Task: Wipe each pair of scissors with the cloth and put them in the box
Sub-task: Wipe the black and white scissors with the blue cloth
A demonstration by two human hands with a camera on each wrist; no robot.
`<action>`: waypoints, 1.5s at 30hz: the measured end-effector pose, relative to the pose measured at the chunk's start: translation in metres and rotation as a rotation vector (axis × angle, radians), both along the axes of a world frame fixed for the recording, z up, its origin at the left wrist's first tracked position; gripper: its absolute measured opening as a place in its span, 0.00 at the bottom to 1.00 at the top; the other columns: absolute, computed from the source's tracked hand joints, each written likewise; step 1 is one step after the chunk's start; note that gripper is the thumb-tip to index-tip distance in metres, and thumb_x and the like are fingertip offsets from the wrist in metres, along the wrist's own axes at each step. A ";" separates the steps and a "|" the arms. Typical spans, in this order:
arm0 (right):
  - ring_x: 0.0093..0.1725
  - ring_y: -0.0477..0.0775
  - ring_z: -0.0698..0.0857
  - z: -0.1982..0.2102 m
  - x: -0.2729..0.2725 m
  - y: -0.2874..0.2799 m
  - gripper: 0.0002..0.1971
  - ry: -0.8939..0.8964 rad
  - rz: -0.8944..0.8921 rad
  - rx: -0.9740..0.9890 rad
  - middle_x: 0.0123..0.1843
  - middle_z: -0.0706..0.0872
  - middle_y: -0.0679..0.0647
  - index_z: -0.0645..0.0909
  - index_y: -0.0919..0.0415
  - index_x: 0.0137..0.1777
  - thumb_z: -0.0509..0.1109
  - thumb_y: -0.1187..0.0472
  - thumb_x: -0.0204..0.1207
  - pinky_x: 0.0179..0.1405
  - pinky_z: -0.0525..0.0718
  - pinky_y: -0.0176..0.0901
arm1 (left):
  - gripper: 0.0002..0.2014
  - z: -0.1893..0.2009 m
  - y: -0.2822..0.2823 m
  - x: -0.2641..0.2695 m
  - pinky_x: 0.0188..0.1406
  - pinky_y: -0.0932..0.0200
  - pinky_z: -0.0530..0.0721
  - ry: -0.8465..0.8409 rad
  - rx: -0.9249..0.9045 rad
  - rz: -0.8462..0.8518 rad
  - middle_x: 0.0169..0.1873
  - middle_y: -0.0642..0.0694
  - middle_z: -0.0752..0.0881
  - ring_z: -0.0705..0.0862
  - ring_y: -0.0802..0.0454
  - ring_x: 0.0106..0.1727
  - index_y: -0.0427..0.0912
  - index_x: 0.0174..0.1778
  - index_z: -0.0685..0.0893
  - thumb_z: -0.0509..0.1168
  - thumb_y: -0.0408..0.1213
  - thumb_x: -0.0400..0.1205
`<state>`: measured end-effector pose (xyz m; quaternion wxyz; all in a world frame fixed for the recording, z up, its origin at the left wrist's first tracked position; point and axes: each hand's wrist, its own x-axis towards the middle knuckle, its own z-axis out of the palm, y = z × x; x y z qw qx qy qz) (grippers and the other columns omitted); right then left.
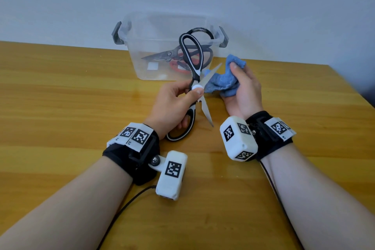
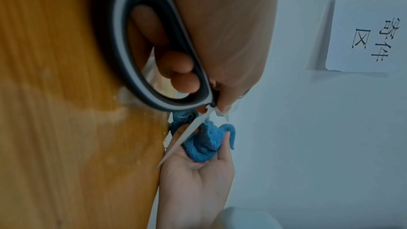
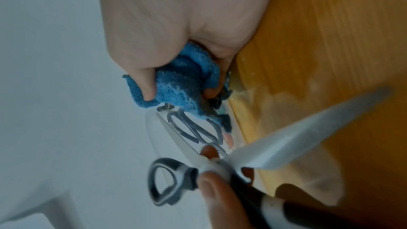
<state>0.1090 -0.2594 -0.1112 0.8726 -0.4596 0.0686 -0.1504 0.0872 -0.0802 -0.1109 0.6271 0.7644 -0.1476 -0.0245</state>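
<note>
The left hand (image 1: 172, 103) is gripping the black-and-white scissors (image 1: 193, 79) right at the pivot, thumb pressing on the white button, with lower fingers curling through 1 handle loop. The scissors are standing wide open above the table (image 1: 60, 87), 1 blade pointing back toward the person and the other reaching right into the cloth (image 1: 223, 81). The right hand (image 1: 243, 91) is clutching that blue cloth in a bunch, thumb on top, just beside the pivot. Behind them, the clear box (image 1: 158, 46) with grey latches is sitting against the wall, already holding at least 2 pairs of scissors (image 1: 174, 55), dark-handled and red-handled ones overlapping. The raised handle loop is crossing in front of the box, partly blocking its contents. In the left wrist view, a paper sign (image 2: 365, 37) is hanging on the wall.
</note>
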 end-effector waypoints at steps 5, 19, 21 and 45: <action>0.49 0.60 0.89 0.005 -0.009 0.008 0.07 -0.030 0.171 -0.292 0.43 0.91 0.56 0.92 0.55 0.41 0.74 0.66 0.73 0.52 0.87 0.54 | 0.11 -0.002 0.000 0.003 0.09 0.63 0.67 -0.023 -0.029 0.045 0.36 0.40 0.82 0.76 0.49 0.13 0.32 0.58 0.82 0.64 0.39 0.91; 0.52 0.66 0.88 0.003 -0.005 0.005 0.05 0.010 0.023 -0.099 0.55 0.89 0.64 0.89 0.60 0.53 0.72 0.66 0.82 0.42 0.89 0.51 | 0.15 0.001 0.000 -0.002 0.10 0.64 0.66 -0.041 0.009 -0.019 0.31 0.40 0.79 0.74 0.48 0.12 0.27 0.50 0.79 0.66 0.39 0.90; 0.54 0.66 0.86 0.005 -0.006 0.004 0.05 0.002 0.047 -0.068 0.53 0.87 0.64 0.91 0.57 0.48 0.73 0.65 0.80 0.54 0.85 0.63 | 0.12 0.000 0.000 -0.001 0.10 0.64 0.67 -0.034 -0.007 0.008 0.27 0.52 0.78 0.75 0.48 0.12 0.32 0.47 0.79 0.66 0.39 0.90; 0.20 0.58 0.78 0.006 -0.016 0.012 0.02 0.020 0.256 -0.513 0.32 0.85 0.58 0.91 0.55 0.42 0.76 0.62 0.72 0.15 0.72 0.37 | 0.09 -0.001 0.000 0.001 0.09 0.65 0.67 -0.043 -0.069 0.034 0.37 0.47 0.84 0.75 0.50 0.12 0.32 0.58 0.81 0.66 0.36 0.90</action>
